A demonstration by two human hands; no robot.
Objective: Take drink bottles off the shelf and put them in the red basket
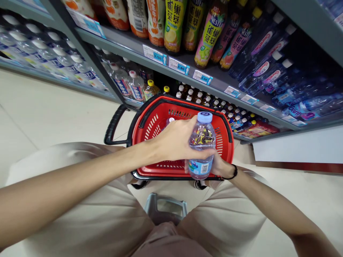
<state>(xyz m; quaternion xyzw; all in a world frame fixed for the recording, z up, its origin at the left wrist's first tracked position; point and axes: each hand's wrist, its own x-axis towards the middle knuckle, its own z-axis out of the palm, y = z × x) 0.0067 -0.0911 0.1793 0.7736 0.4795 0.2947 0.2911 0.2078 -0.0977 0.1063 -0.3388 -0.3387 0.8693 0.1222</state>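
A clear plastic water bottle [201, 146] with a pale blue cap and blue label is held upright over a red shopping basket [227, 140]. My left hand [175, 140] wraps around its middle from the left. My right hand [218, 167] grips its lower part from below, mostly hidden behind the bottle; a black band circles that wrist. Another bottle's pale cap [170, 120] shows inside the basket behind my left hand.
The basket has black handles [114, 125] and stands on a tiled floor before grey shelves. Upper shelf holds tea bottles [210, 34] with price tags; lower shelves hold water bottles [128, 84] and small bottles. A grey stool [165, 208] shows between my knees.
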